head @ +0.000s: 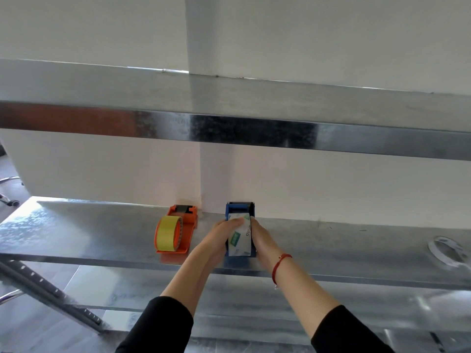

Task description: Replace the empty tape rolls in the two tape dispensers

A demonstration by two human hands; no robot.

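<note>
On the shelf [76,225], my left grip [224,233] curls over the white roll [239,242] sitting in the blue dispenser [239,208]; my right grip [260,240] clasps the dispenser's side. The orange dispenser [187,220] alongside holds a yellow roll [167,234]. Next, likely: feed tape to the cutter.

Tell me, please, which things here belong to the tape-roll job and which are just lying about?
For the job: blue dispenser, white roll in it, left hand on the roll, right hand on the dispenser, orange dispenser with yellow roll.
Lying about: white ring at the right end of the shelf, perhaps a spent roll.
</note>
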